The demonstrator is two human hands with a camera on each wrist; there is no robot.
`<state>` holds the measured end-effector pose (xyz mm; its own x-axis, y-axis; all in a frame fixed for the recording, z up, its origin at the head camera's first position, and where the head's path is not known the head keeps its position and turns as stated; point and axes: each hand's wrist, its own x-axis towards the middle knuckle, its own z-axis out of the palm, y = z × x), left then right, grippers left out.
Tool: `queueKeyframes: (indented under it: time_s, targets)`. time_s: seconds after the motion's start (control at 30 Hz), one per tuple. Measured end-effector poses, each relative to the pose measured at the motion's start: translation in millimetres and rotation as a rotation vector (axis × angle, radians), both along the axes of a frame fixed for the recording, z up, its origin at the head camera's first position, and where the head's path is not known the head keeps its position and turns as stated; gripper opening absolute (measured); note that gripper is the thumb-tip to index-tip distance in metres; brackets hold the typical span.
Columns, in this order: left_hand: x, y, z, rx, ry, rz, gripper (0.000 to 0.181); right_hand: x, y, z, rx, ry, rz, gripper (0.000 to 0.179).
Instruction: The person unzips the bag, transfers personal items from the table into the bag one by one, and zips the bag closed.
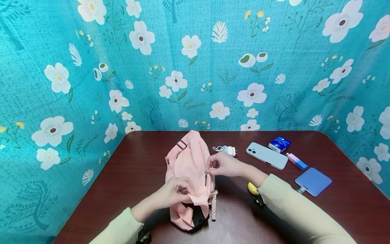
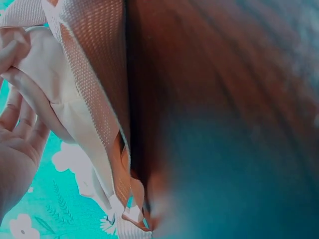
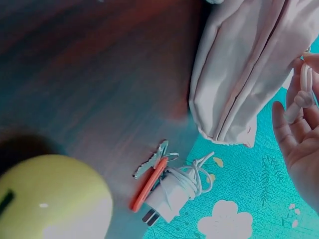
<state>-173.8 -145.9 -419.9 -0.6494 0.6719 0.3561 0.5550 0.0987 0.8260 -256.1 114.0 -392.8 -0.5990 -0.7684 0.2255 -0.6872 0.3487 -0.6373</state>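
Note:
A pink sling bag (image 1: 189, 162) lies lengthwise on the table, its webbing strap (image 2: 97, 59) folded at the near end. My left hand (image 1: 174, 194) pinches the fabric at that near end, thumb against curled fingers. On the bag's right side my right hand (image 1: 226, 165) pinches the pull of a zipper, and a short dark gap (image 1: 206, 180) shows in the zipper line just below it. The right wrist view shows a knotted cord pull (image 3: 302, 97) hanging by the fingers. A braided cord (image 1: 214, 207) dangles off the bag's near right side.
Beyond my right hand lie a white charger (image 1: 230, 150) with wound cable and a key (image 3: 149, 164) with an orange tag (image 3: 148, 186). Farther right are a phone (image 1: 266, 156), a blue packet (image 1: 279, 144), a pink-blue box (image 1: 297, 161) and a blue pad (image 1: 313, 182). A yellow round object (image 1: 252, 188) sits by my right forearm.

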Motion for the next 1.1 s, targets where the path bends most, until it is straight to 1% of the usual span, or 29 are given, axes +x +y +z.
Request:
queueKeyframes:
  time_s: [0.2, 0.3, 0.53, 0.7, 0.73, 0.8, 0.9, 1.0, 1.1]
  targets:
    - [0.3, -0.4, 0.3, 0.007, -0.039, -0.031, 0.007, -12.9, -1.0, 2.9, -0.02, 0.034, -0.028, 0.012]
    - [0.6, 0.0, 0.3, 0.009, -0.044, -0.053, 0.007, -18.4, -1.9, 6.7, -0.031, 0.034, -0.051, 0.011]
    - [1.1, 1.0, 1.9, 0.009, -0.066, -0.103, 0.006, -32.2, -2.1, 17.5, -0.029, 0.06, -0.126, 0.012]
    - [1.3, 0.5, 0.8, -0.003, -0.076, -0.144, 0.006, -40.9, -2.1, 20.1, -0.023, 0.071, -0.199, 0.002]
    - [1.0, 0.3, 0.7, -0.01, -0.081, -0.146, 0.006, -42.4, -2.1, 19.9, -0.025, 0.069, -0.211, 0.002]
    - [0.2, -0.9, 0.4, -0.031, -0.069, -0.144, 0.007, -44.4, -2.6, 19.5, -0.03, 0.057, -0.227, 0.003]
    - [-1.5, -3.3, 2.6, -0.085, -0.053, -0.143, 0.009, -45.8, -3.8, 18.9, -0.04, 0.026, -0.235, 0.004]
    - [-3.9, -6.2, 7.5, -0.151, -0.026, -0.163, 0.013, -45.9, -4.5, 19.0, -0.046, 0.012, -0.237, 0.003]
    - [-7.1, -9.3, 13.6, -0.19, -0.028, -0.189, 0.015, -46.2, -4.8, 19.3, -0.054, 0.005, -0.236, 0.003]
